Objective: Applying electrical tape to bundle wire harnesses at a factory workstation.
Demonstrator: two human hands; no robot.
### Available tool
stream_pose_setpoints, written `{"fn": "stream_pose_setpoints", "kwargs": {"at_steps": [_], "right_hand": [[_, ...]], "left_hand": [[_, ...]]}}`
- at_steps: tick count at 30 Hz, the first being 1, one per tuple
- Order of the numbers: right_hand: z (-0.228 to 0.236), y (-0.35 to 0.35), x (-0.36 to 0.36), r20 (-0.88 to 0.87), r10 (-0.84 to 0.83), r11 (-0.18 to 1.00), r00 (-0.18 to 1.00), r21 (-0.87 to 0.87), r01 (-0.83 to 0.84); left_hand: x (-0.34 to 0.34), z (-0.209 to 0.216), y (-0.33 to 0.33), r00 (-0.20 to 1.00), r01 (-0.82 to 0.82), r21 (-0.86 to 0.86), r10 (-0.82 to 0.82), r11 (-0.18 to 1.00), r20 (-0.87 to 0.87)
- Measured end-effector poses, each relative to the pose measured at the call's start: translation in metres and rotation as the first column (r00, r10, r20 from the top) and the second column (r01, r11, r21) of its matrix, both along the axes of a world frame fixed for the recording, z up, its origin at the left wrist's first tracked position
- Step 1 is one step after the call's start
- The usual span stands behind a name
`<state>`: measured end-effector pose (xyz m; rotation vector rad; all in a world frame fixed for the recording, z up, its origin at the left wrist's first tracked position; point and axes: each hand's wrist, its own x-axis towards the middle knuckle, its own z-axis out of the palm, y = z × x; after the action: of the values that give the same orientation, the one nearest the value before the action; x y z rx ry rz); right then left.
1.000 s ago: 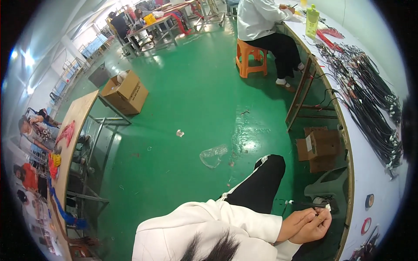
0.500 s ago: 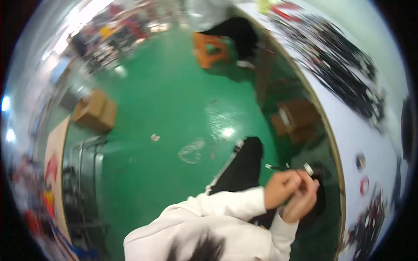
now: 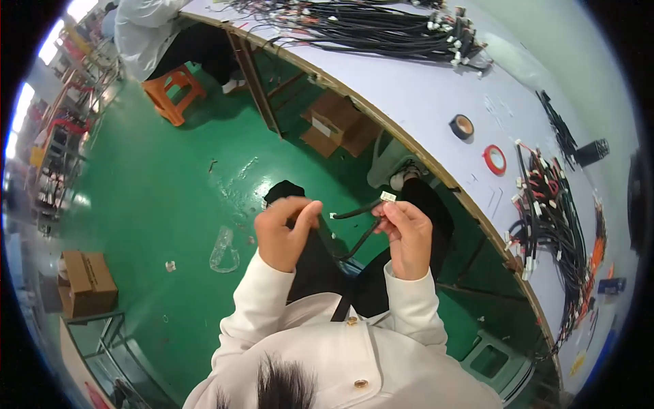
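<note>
The person sits with both hands raised over the lap, working a short black cable (image 3: 360,228) between them. The left hand (image 3: 286,235) is curled closed, thumb pressed against the fingers, and appears to pinch one end of the cable, though that end is hidden inside the fist, so the hold there is a fair guess. The right hand (image 3: 407,235) is closed on the other stretch of the cable, with a small white connector (image 3: 388,196) standing just above its fingertips; a second strand droops below and between the two grips toward the dark trousers. Judging by this, one harness piece is in hand and partway through being handled: the connector looks already fitted on the right-hand end, while the end by the left grip seems to be what is left. Beyond the right hand, the white workbench (image 3: 436,102) carries finished-looking bundles of black wire (image 3: 381,31) at its far end, a black tape roll (image 3: 462,127) and a red tape roll (image 3: 495,159) nearer, and a heap of wires with white plugs (image 3: 548,211) out to the right, which suggests much similar work remains or is stacked up. Away from the left grip lie a green floor (image 3: 157,204) and a cardboard box (image 3: 87,283).
</note>
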<state>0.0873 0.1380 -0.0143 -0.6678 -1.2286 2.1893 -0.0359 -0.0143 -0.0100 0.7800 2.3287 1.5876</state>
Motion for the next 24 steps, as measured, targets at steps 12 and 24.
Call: {"fn": "stream_pose_setpoints", "kwargs": {"at_steps": [12, 24], "right_hand": [[0.003, -0.003, 0.013, 0.012, -0.132, 0.988, 0.991, 0.079, 0.13], [0.025, 0.006, 0.02, 0.064, 0.012, 0.927, 0.998, 0.374, -0.035]], "left_hand": [[0.048, -0.016, 0.029, 0.81, 0.479, 0.229, -0.527, 0.848, 0.258], [0.039, -0.004, 0.019, 0.709, 0.592, 0.198, -0.621, 0.782, 0.333]]}}
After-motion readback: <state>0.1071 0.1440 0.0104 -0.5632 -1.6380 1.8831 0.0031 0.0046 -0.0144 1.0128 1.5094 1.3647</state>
